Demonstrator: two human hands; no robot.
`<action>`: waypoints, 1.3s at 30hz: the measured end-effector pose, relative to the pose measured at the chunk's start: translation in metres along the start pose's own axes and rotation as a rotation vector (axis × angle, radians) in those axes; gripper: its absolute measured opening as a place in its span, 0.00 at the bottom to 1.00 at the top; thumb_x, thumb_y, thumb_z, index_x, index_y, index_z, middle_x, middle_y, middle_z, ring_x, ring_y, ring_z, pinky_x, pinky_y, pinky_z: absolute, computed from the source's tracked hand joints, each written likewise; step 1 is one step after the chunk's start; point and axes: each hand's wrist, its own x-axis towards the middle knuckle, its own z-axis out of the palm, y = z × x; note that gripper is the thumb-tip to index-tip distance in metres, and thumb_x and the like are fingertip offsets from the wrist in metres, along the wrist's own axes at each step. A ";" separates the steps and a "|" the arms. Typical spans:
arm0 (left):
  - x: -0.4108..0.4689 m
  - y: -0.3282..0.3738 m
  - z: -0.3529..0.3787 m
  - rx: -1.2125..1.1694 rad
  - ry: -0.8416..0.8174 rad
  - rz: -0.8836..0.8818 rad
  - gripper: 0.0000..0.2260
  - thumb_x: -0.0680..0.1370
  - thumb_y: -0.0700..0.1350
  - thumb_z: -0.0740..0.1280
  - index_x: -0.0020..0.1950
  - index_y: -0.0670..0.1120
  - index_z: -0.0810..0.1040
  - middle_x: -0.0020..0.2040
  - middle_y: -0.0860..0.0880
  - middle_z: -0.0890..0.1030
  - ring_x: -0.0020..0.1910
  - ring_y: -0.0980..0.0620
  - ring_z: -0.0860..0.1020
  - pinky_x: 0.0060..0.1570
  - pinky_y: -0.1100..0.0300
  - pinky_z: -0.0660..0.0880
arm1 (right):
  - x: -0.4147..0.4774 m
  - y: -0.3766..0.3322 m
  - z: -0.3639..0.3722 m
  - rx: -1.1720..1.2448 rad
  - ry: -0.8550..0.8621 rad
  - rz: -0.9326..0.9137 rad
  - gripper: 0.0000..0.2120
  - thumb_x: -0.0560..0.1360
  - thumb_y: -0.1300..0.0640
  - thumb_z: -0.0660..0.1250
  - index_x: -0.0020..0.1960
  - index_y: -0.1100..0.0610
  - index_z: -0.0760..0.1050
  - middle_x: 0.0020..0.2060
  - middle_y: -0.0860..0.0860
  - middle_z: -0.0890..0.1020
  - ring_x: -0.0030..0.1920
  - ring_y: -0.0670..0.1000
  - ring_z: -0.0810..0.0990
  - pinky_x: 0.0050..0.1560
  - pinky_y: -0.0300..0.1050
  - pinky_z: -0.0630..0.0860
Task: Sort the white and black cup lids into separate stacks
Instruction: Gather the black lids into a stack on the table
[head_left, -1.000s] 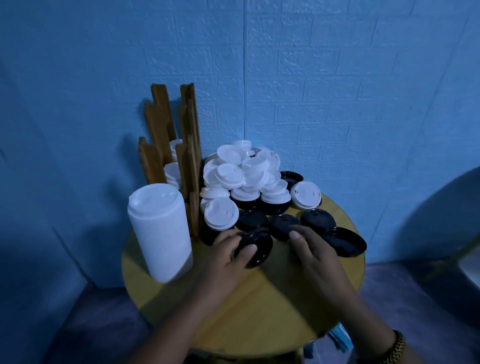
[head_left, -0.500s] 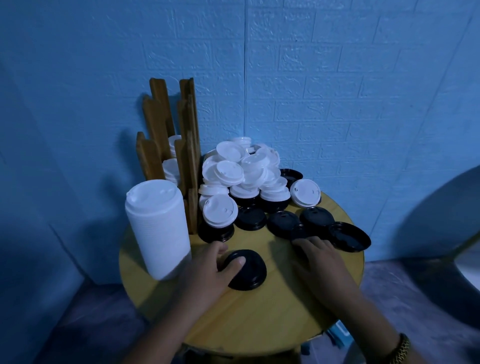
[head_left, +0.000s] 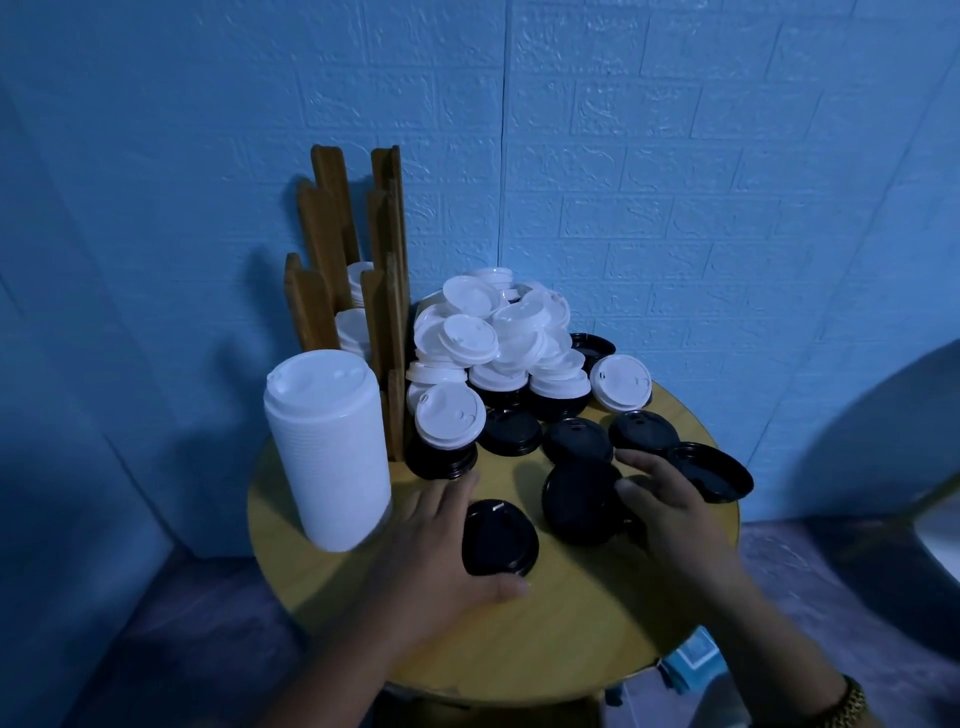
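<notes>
A black lid (head_left: 498, 538) lies flat near the middle of the round wooden table (head_left: 519, 654). My left hand (head_left: 436, 551) holds it, thumb at its near edge and fingers along its far left edge. My right hand (head_left: 670, 514) grips the right edge of a second black lid (head_left: 579, 501), which is tilted up just right of the first. A tall stack of white lids (head_left: 327, 447) stands at the left. A loose pile of white lids (head_left: 493, 338) sits at the back on several black ones. More black lids (head_left: 509, 431) lie in a row before it.
A wooden slotted holder (head_left: 348, 249) with white lids in it stands at the back left against the blue wall. An upturned black lid (head_left: 711, 470) overhangs the table's right edge. A single white lid (head_left: 621, 387) leans at the back right.
My left hand has drawn its black lid nearer and laid it flat on the table. My right hand has taken a black lid from the row and lifted it toward the middle.
</notes>
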 end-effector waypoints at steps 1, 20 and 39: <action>0.000 0.000 0.000 -0.018 -0.033 -0.005 0.52 0.67 0.75 0.69 0.82 0.61 0.44 0.79 0.61 0.53 0.78 0.56 0.54 0.73 0.54 0.59 | 0.000 -0.001 -0.001 0.001 -0.011 0.069 0.13 0.83 0.58 0.61 0.65 0.46 0.73 0.51 0.50 0.83 0.46 0.52 0.82 0.40 0.45 0.78; -0.006 -0.005 -0.002 0.039 -0.019 -0.042 0.53 0.67 0.76 0.67 0.82 0.59 0.43 0.75 0.60 0.60 0.76 0.54 0.57 0.75 0.53 0.58 | 0.006 0.003 0.004 -1.136 -0.324 -0.311 0.29 0.80 0.50 0.63 0.78 0.44 0.58 0.76 0.45 0.61 0.73 0.48 0.64 0.71 0.43 0.66; -0.012 -0.012 -0.004 -0.113 -0.090 0.004 0.44 0.75 0.60 0.70 0.81 0.64 0.42 0.77 0.63 0.60 0.76 0.58 0.59 0.74 0.60 0.59 | -0.001 -0.008 -0.004 -1.106 -0.416 -0.280 0.20 0.74 0.38 0.68 0.60 0.46 0.68 0.72 0.43 0.64 0.63 0.43 0.66 0.62 0.39 0.74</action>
